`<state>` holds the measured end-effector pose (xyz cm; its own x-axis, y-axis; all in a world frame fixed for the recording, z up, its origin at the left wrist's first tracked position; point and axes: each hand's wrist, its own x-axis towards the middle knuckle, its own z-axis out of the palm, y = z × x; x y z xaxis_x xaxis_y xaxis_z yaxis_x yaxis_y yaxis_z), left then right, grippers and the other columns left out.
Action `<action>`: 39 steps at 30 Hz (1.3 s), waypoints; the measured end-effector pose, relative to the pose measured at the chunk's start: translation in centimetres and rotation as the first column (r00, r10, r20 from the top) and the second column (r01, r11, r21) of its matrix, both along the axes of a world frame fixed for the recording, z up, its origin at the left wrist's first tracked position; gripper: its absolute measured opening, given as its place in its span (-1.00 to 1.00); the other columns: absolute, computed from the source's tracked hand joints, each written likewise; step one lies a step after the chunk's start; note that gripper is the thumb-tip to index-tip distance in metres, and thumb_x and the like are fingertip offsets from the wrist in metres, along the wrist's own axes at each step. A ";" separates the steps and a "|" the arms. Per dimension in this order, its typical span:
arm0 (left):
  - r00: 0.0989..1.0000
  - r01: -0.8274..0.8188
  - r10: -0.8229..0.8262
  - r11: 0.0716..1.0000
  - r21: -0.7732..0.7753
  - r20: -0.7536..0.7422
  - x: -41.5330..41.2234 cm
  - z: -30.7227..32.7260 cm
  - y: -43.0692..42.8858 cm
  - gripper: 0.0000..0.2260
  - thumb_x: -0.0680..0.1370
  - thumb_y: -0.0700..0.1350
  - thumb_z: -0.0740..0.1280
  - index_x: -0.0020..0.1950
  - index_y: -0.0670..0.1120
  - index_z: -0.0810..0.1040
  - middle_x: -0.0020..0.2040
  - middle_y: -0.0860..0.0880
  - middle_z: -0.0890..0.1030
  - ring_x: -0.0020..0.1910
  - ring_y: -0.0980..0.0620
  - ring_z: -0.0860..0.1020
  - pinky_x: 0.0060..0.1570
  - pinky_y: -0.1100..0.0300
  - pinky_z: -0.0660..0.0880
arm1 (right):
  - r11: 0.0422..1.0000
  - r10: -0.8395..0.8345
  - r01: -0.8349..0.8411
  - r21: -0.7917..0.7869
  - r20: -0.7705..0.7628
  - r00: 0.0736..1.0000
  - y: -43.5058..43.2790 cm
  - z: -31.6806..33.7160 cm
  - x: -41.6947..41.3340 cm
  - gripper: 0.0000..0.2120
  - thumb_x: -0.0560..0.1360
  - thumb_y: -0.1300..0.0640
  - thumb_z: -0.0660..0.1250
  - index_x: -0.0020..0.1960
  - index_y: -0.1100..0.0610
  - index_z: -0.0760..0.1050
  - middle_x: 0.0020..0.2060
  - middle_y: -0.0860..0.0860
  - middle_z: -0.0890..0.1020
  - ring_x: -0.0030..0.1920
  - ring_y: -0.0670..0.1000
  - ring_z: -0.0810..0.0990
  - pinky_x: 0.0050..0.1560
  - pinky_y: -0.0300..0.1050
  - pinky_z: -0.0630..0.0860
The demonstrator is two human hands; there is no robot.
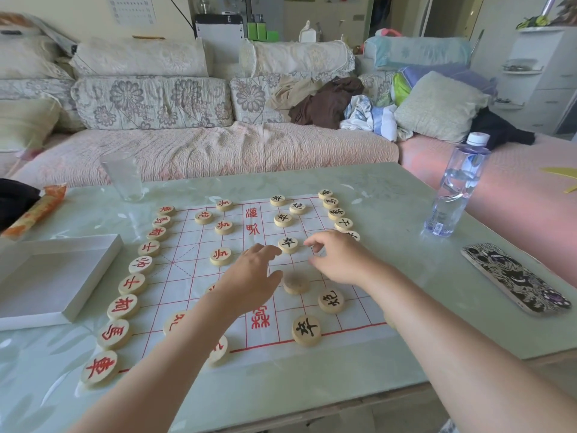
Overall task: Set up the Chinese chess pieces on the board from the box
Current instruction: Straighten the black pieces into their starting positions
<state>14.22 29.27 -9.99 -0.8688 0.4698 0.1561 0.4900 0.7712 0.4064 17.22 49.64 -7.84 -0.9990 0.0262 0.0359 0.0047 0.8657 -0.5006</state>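
Both hands hover over the board (199,242), mid-counter. Left hand (249,276): fingers spread, empty, fingertips just beside a black-marked piece (288,244). Right hand (338,257): thumb & fingers apart, empty, near same piece. A blank-faced piece (295,284) lies btwn the wrists. Red pieces line the board's left edge, black the right. Open box (56,276) sits left of board.

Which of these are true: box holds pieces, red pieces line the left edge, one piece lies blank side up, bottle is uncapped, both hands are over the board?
1. The box holds pieces: false, it looks empty.
2. Red pieces line the board's left edge: true.
3. One piece lies blank side up: true.
4. The bottle is uncapped: false, its white cap is on.
5. The left hand and right hand are over the board: true.
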 end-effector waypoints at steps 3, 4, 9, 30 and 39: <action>0.999 -0.028 0.029 0.999 -0.031 0.032 -1.8 -0.1 1.2 -0.61 0.58 -0.01 0.25 0.41 0.03 0.35 0.31 0.03 0.43 0.20 0.03 0.47 0.01 0.22 0.44 | 1.000 0.001 -0.002 0.031 0.026 1.000 -0.4 -0.7 -2.4 -0.65 0.54 0.02 0.32 0.32 -0.09 0.50 0.17 -0.12 0.54 0.16 -0.06 0.53 0.10 -0.16 0.44; 0.998 -0.041 0.043 0.998 -0.043 0.043 -2.6 -0.1 1.6 -0.60 0.58 -0.03 0.24 0.42 0.03 0.35 0.32 0.02 0.43 0.21 0.02 0.46 0.02 0.19 0.46 | 0.999 -0.009 0.008 0.040 0.043 0.999 -0.4 -0.8 -3.2 -0.63 0.53 0.00 0.32 0.33 -0.09 0.49 0.21 -0.11 0.54 0.18 -0.05 0.53 0.15 -0.12 0.46; 0.991 -0.079 0.088 0.994 -0.082 0.105 -6.6 0.1 3.2 -0.56 0.56 -0.13 0.22 0.45 0.02 0.34 0.34 -0.01 0.42 0.31 -0.03 0.38 0.21 0.05 0.45 | 0.993 -0.052 0.039 0.113 0.109 0.993 -0.4 -1.0 -7.1 -0.42 0.44 -0.22 0.38 0.40 -0.04 0.43 0.29 -0.08 0.52 0.24 0.00 0.52 0.15 -0.10 0.47; 0.994 -0.091 0.095 0.992 -0.087 0.045 -7.9 -1.4 2.5 -0.62 0.50 0.05 0.37 0.31 0.10 0.47 0.15 0.05 0.52 0.21 0.00 0.37 0.18 0.07 0.41 | 0.995 0.095 -0.089 -0.045 0.153 0.984 -1.2 -1.2 -8.3 -0.50 0.39 -0.14 0.51 0.30 -0.11 0.54 0.06 -0.13 0.60 -0.08 -0.09 0.57 -0.23 -0.25 0.45; 0.994 -0.079 0.087 0.991 -0.107 0.071 -8.3 -1.2 2.4 -0.54 0.47 0.17 0.39 0.34 0.10 0.48 0.18 0.04 0.52 0.26 0.01 0.37 0.22 0.06 0.41 | 0.993 0.102 -0.090 -0.078 0.162 0.982 -1.1 -1.0 -8.0 -0.46 0.41 -0.06 0.52 0.36 -0.07 0.51 0.15 -0.11 0.60 0.03 -0.08 0.55 -0.18 -0.29 0.41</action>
<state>5.95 31.71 -11.22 -0.9130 0.4058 0.0427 0.3935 0.8478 0.3556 9.20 48.53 -8.86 -0.9890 -0.0735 -0.1283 0.0109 0.8291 -0.5589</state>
